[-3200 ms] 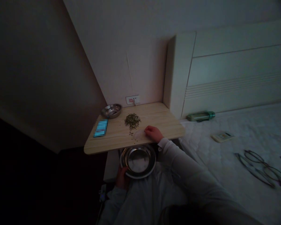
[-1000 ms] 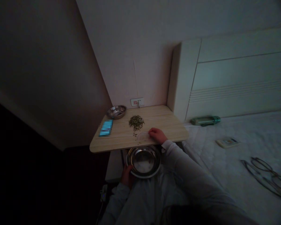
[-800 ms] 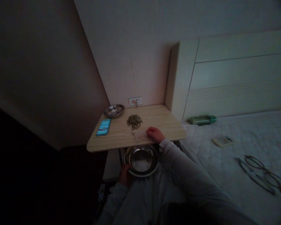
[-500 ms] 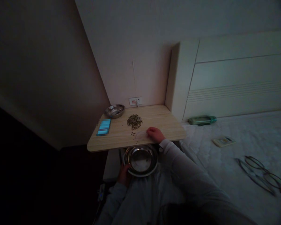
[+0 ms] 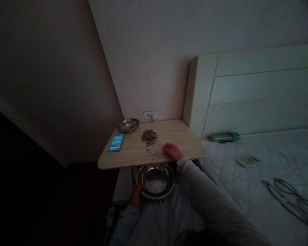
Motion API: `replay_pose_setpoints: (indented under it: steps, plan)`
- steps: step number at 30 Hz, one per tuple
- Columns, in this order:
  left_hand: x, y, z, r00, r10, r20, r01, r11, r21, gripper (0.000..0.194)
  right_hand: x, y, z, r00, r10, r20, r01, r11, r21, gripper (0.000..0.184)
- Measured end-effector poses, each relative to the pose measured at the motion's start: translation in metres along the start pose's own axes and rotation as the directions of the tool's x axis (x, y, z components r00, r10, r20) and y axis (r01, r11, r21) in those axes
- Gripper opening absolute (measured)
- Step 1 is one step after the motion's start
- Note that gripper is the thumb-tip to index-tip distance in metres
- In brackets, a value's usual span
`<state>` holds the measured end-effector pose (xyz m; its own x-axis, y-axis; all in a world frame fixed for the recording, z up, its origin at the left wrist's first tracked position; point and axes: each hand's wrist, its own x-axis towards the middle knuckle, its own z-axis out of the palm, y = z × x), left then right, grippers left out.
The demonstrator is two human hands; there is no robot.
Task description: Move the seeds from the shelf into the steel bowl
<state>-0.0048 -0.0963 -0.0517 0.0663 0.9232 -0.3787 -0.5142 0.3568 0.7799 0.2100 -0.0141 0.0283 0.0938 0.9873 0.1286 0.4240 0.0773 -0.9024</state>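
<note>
My left hand (image 5: 137, 196) grips the rim of a stainless steel bowl (image 5: 156, 180), which sits just under the front edge of the small wooden table (image 5: 125, 156). Above the tabletop, my right hand (image 5: 171, 151) is closed on a thin, clear plastic piece (image 5: 157, 151), rounded at its free end; its exact kind is unclear. Left of that piece's tip lies a pile of small dark seeds or grains (image 5: 149, 137), with a few scattered toward the table's near edge. Inside the bowl I make out a shiny bottom.
A second metal bowl (image 5: 128, 125) and a phone with a blurred screen (image 5: 116, 142) are at the table's left side. On the bed to the right lie a green bottle (image 5: 224, 137), a small pale box-like item (image 5: 248, 161) and eyeglass-like frames (image 5: 289, 194). A wall socket (image 5: 151, 115) is behind.
The whole view has shifted slightly, so everything appears a little lower and to the right. Both hands keep their holds, and the seed pile looks the same.
</note>
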Motion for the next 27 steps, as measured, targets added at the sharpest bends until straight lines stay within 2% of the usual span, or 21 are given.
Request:
replay_pose_setpoints:
  steps: [5,10,16,23,27]
  plan:
    - [0.0014,-0.0002,-0.0050,1.000,0.015,-0.027,-0.015,1.000,0.015,0.016,-0.0009,-0.0017,-0.0004,1.000,0.010,-0.002,-0.010,1.000,0.027,0.009]
    - [-0.0004,0.0008,-0.0047,1.000,0.025,0.003,-0.025,0.999,-0.030,0.032,-0.0002,0.0004,0.0002,1.000,0.002,-0.010,-0.002,0.999,0.039,0.009]
    - [-0.0013,0.0020,-0.0012,1.000,-0.010,-0.002,0.009,0.999,-0.041,0.040,0.0005,0.0009,0.0014,1.000,0.006,0.005,-0.006,1.000,0.031,0.009]
    - [-0.0026,0.0018,0.0023,1.000,-0.017,0.004,0.017,1.000,-0.023,0.042,-0.0034,0.0047,0.0017,0.999,-0.034,0.032,0.033,0.999,0.032,0.009]
    - [0.0004,-0.0001,0.0011,1.000,0.022,0.001,-0.022,1.000,-0.002,0.042,-0.0047,0.0062,0.0026,1.000,-0.025,0.011,0.025,1.000,0.014,0.009]
